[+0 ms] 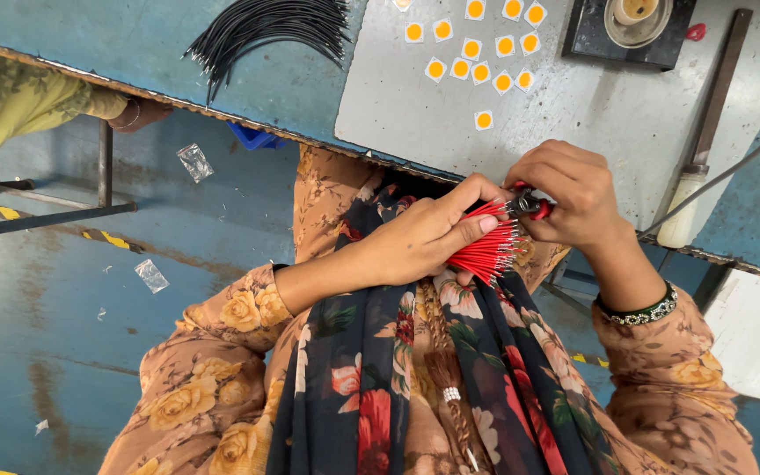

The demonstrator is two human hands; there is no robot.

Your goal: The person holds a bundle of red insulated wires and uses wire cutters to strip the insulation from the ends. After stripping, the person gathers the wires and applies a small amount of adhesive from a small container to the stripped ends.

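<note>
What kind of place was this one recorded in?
Probably a small wiring assembly workshop: a bundle of red wires in the hands, loose black wires on the blue workbench, and yellow-dotted square stickers.

Bright, even daylight fills the view with only soft shadows under the counter [573,114] edge, focus is sharp across the centre, and straight lines bow slightly toward the wide-angle frame's corners.

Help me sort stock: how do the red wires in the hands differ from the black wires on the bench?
The red wires are a short, tight bundle gripped by the left hand, with the right hand at their tips; the black wires are longer, lie untouched on the blue bench, and fan out loosely. Both are bundles of thin insulated wires.
</note>
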